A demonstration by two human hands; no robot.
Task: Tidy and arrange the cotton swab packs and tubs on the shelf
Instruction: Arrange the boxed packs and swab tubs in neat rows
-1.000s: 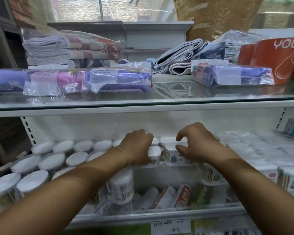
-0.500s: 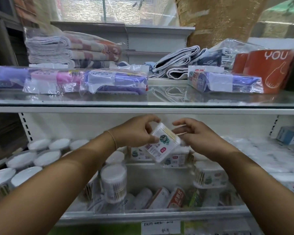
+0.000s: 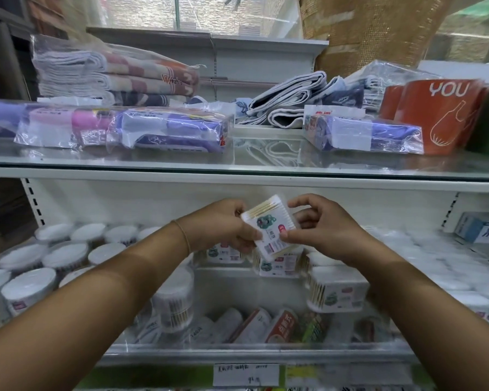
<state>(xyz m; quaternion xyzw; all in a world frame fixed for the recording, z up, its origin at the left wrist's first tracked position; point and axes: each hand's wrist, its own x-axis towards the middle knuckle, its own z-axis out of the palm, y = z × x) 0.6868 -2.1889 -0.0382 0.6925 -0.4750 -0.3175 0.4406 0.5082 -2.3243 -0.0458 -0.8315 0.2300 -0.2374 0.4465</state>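
The left hand (image 3: 232, 227) and right hand (image 3: 319, 230) pinch the swab pack (image 3: 268, 228) mid-air at centre; better to level it, then lower it toward 6 o'clock, squarely onto the stacked packs (image 3: 277, 267).

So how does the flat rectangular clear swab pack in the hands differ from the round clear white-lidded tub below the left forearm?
Shape: the flat rectangular clear swab pack is boxy; the round clear white-lidded tub is a cylinder. Pose: the pack is tilted in the air, gripped by the left hand and right hand; the tub stands upright on the shelf, untouched. Both show pale wooden swab sticks through clear plastic.
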